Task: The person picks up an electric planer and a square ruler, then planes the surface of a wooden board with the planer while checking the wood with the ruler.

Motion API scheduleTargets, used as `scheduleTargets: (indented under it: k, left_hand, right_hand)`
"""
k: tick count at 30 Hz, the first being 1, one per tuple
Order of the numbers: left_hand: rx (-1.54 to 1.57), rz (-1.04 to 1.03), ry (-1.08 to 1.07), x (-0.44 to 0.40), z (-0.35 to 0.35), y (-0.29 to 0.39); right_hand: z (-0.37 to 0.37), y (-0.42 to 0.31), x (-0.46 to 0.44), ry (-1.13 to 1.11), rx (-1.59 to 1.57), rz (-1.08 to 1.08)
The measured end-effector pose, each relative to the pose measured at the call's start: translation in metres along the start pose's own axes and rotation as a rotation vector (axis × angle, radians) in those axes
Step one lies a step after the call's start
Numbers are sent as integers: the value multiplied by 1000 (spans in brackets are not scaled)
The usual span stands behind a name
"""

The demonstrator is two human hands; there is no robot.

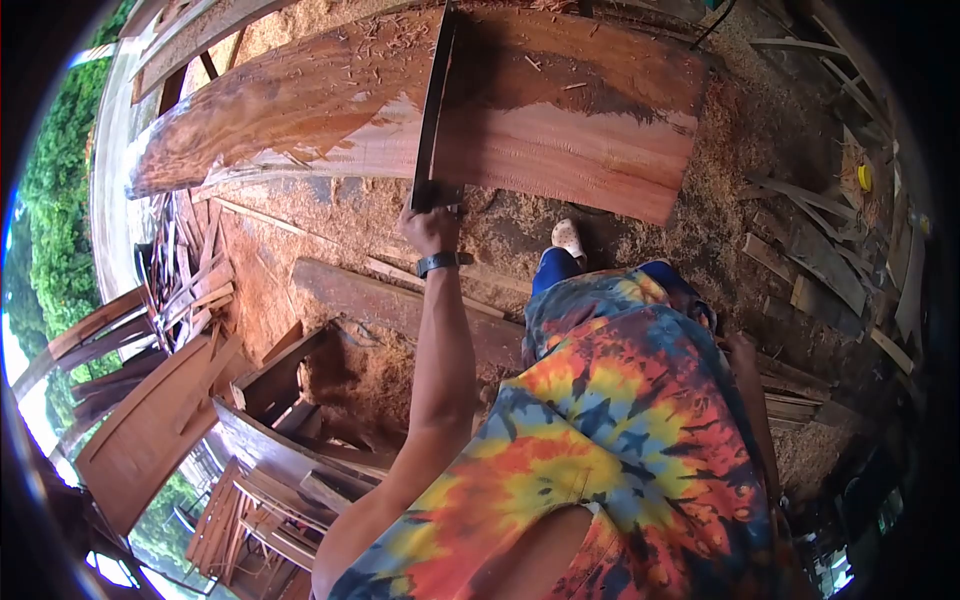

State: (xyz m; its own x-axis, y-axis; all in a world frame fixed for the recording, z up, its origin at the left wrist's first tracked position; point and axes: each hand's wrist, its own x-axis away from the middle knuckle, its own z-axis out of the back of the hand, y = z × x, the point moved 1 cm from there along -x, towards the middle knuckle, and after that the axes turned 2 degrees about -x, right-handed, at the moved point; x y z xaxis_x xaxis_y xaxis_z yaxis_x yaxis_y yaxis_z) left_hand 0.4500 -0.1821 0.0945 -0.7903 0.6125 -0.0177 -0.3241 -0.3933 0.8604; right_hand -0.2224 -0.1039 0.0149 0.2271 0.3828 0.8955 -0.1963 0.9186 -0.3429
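A thick reddish-brown wood slab [570, 150] stretches across the upper view, its near strip pale and freshly worked, its far part darker and rough. Across it lies a long, thin, dark bar that looks like a carpenter's square [436, 105], with a dark block at its near end by the slab's edge. My left hand [430, 230], with a watch on the wrist, is closed around that near end. Down beside my right hip hangs my right hand [738, 355], next to the tie-dyed shirt [610, 400]; its fingers are mostly hidden.
Sawdust and shavings [265, 260] cover the ground. A long plank [400, 305] lies between me and the slab. Offcuts [815, 260] are scattered on the right, and leaning boards [150, 430] stand at left. A yellow round object [864, 178] sits at far right.
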Motion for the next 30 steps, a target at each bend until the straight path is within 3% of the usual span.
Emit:
scheduleTargets:
  k: [3,6,11,13,14,16,19,25,30]
  left_hand:
    - [-70,-67,32,-1,-2,-8]
    - [65,-81,16,-5,-5,-20]
    - [99,-31,10,-4,-3,-24]
    - [-154,-139,8,-9,-3,-50]
    - [-81,-77,38,-9,-3,-50]
    - [-814,-351,-7,-16,4,-87]
    - [-631,-388,-258,-30,22,-108]
    - [-277,-561,-304,37,-171,-2]
    - [-219,-588,-334,76,-225,43]
  right_hand:
    - [-1,-4,-2,29,-46,-43]
    - [-6,-11,2,49,-46,-38]
    - [-12,-18,11,37,25,-41]
    - [-14,-15,13,46,4,-46]
    - [-15,-11,12,65,-7,-15]
    - [-1,25,-27,64,-19,110]
    - [-28,8,17,-150,-254,137]
    - [-35,14,12,78,59,119]
    - [-38,71,23,161,-5,-36]
